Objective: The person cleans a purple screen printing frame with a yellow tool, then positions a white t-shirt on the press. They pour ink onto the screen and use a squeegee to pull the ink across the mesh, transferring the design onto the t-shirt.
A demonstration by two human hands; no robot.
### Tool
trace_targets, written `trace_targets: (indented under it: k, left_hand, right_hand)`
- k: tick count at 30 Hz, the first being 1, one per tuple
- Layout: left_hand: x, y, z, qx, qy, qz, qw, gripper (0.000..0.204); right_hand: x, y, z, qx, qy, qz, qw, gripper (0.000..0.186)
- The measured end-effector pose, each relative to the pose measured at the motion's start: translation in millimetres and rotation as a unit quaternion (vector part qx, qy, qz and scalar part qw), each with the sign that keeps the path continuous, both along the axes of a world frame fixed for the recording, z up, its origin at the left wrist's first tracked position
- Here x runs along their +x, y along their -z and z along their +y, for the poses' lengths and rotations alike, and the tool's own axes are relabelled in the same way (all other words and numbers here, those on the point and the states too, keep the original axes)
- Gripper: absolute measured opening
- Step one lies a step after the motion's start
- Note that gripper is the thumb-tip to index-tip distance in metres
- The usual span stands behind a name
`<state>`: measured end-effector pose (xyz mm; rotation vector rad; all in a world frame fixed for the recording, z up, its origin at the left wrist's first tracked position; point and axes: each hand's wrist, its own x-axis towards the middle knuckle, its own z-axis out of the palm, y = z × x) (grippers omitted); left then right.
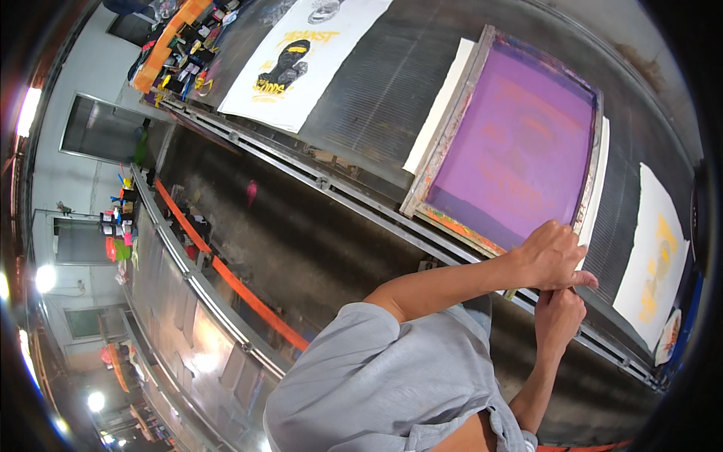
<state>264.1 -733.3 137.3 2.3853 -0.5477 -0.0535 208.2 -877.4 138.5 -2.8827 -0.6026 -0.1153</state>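
A screen-printing frame point(446, 143) with purple mesh lies flat on the long dark printing table, over a white sheet whose edges stick out at both sides. Faint print shapes show through the mesh. My left hand point(550, 255) is closed at the frame's near right corner, its thumb stretched out to the right. Just below it, close against that thumb, is my right hand point(559, 313), curled into a fist near the table's edge. What either hand holds, if anything, is hidden by the fingers.
A printed white sheet point(260, 83) with a black and yellow figure lies to the left. Another white sheet point(652, 260) with pale yellow print lies right. A metal rail point(354, 197) edges the table. Ink containers point(192, 60) crowd the far left end. A second table point(177, 301) stands across the aisle.
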Motion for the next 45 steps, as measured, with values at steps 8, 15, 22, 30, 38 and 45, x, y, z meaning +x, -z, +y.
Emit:
trace_targets:
  k: [8, 15, 22, 30, 38, 45]
  left_hand:
    - [-55.3, 4.3, -1.1, -0.033, -0.203, 0.055, 0.977, 0.081]
    - [-132.8, -14.2, -49.1, -0.11, -0.323, 0.001, 0.94, 0.104]
    - [-100.0, -2.6, -127.6, 0.056, -0.124, -0.087, 0.987, 0.084]
    - [-76.6, -27.4, -54.6, -0.12, -0.178, -0.342, 0.915, 0.047]
    - [-74.1, 203.5, 40.5, -0.072, -0.198, -0.036, 0.977, 0.036]
    - [-82.3, 245.4, -12.3, -0.087, -0.065, 0.034, 0.994, 0.057]
  right_hand:
    - [44.4, -2.3, -4.6, 0.05, -0.28, -0.016, 0.959, 0.017]
    - [109.6, 12.5, 9.6, 0.143, -0.677, -0.084, 0.717, 0.017]
    - [58.7, 65.1, 9.4, 0.509, -0.412, 0.08, 0.752, 0.031]
    - [19.6, 53.8, -6.1, 0.741, -0.079, 0.388, 0.543, 0.042]
    - [30.9, 3.9, -21.3, 0.294, -0.034, 0.517, 0.803, 0.037]
    - [42.5, -46.1, -38.1, -0.118, -0.508, 0.064, 0.851, 0.023]
